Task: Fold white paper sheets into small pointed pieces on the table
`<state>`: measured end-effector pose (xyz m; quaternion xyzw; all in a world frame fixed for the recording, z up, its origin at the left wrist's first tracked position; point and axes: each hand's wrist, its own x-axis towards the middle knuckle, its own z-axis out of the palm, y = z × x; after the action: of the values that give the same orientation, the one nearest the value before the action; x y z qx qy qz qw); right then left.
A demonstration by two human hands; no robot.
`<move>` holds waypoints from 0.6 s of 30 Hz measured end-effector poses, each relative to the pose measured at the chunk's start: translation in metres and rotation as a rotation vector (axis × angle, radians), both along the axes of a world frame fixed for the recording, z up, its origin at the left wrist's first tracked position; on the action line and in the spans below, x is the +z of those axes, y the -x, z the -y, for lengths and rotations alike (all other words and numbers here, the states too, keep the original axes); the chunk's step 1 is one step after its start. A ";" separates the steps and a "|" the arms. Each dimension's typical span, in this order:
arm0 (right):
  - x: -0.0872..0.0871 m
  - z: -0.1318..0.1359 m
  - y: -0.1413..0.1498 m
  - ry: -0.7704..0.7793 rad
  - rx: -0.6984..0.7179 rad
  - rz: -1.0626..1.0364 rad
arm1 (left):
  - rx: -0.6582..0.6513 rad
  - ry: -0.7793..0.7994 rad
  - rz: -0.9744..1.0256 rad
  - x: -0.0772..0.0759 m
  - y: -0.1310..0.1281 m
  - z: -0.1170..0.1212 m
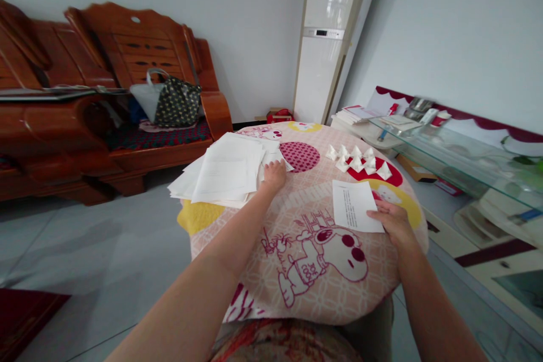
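Observation:
My right hand (392, 219) grips the right edge of a sheet of paper (354, 206) with printed lines, thumb on top, low over the round table. At the right side of a loose pile of white papers (224, 167), my left hand (275, 174) has its fingers curled down on a smaller sheet (274, 154); its fingertips are partly hidden. Several small folded white paper shapes (357, 159) stand in two rows on the far right part of the table, beyond the printed sheet.
A patterned tablecloth (305, 203) with a cartoon dog covers the table. To the right is a glass-topped cabinet (462, 150) with papers and cups. On the left, a wooden bench (139, 51) holds bags (176, 102). A tall white appliance (320, 68) stands in the corner.

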<state>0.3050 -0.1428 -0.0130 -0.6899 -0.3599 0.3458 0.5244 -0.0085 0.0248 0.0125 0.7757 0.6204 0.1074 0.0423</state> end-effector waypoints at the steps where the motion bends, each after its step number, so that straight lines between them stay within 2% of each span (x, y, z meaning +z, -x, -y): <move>1: 0.002 0.001 0.002 0.007 0.004 -0.023 | -0.038 -0.007 -0.001 0.000 0.001 0.003; 4: 0.008 0.004 0.011 0.032 0.091 -0.093 | -0.248 -0.055 0.020 0.003 0.006 0.012; 6: 0.011 0.005 0.022 0.068 0.163 -0.155 | -0.447 -0.026 0.029 0.004 0.011 0.019; 9: 0.015 0.002 0.042 0.075 0.216 -0.224 | -0.762 0.090 0.000 0.002 0.019 0.034; 11: 0.018 -0.001 0.054 0.083 0.244 -0.278 | -0.915 0.178 0.002 -0.001 0.020 0.047; 14: 0.026 -0.007 0.068 0.088 0.275 -0.368 | -0.965 0.172 0.081 -0.004 0.016 0.067; 18: 0.036 -0.013 0.078 0.075 0.369 -0.420 | -0.984 0.018 0.194 -0.002 0.009 0.075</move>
<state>0.2268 -0.1299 0.0227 -0.5448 -0.3500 0.5837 0.4899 -0.0179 -0.0505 0.0101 0.9624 0.1751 0.1412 0.1520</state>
